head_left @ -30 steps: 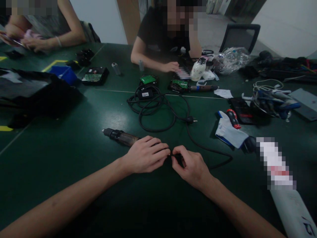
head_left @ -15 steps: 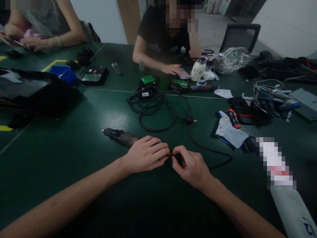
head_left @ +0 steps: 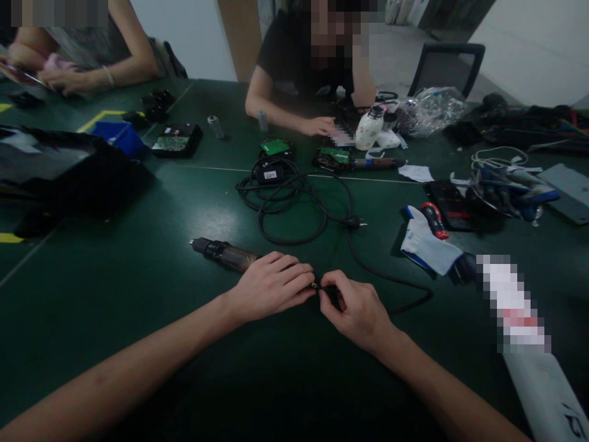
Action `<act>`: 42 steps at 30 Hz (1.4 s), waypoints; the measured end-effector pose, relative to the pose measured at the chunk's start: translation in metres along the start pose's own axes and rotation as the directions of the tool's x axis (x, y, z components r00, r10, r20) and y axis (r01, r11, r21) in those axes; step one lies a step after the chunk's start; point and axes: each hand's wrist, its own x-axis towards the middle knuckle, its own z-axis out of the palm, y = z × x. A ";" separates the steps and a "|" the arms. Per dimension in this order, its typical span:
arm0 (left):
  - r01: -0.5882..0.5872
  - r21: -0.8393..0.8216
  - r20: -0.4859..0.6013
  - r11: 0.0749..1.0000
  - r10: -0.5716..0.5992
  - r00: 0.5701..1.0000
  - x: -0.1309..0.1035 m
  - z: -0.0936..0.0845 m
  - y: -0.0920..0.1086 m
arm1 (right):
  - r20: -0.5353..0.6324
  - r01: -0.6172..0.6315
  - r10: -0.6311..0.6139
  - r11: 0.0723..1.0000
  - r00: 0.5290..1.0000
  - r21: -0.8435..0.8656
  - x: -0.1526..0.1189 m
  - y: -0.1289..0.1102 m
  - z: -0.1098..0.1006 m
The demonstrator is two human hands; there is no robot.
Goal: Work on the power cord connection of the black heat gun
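An electric screwdriver (head_left: 225, 253) lies on the green table, its bit end pointing left. My left hand (head_left: 273, 285) is wrapped over its rear half and covers it. At the tool's tail, my right hand (head_left: 356, 305) pinches the dark end of a black cable between thumb and fingers. A small brassy spot shows in the narrow space between the hands; whether the plug is seated there I cannot tell. The black cable (head_left: 414, 283) runs from behind my right hand, bends back, and joins loose coils near a power plug (head_left: 354, 222) and a black adapter (head_left: 270, 173).
Opened black units with green circuit boards (head_left: 275, 147) sit beyond the coils. A red-handled screwdriver (head_left: 435, 221) rests on a glove (head_left: 427, 245) at right, near a long white object (head_left: 543, 380). Two people sit across the table. A black bag (head_left: 55, 172) lies left.
Both hands keep nearly the same place and grip. The fingers of my left hand shift very slightly, and a little more of the brassy spot shows.
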 end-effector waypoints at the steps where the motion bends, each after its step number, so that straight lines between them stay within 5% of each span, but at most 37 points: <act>1: 0.000 -0.001 0.001 1.000 0.000 1.000 0.000 0.000 0.000 | -0.001 0.001 -0.001 1.000 1.000 -0.002 0.000 0.000 0.000; 42: 0.000 -0.003 0.016 1.000 0.000 1.000 -0.001 0.000 0.000 | 0.011 0.007 -0.007 1.000 1.000 -0.013 0.000 -0.001 -0.002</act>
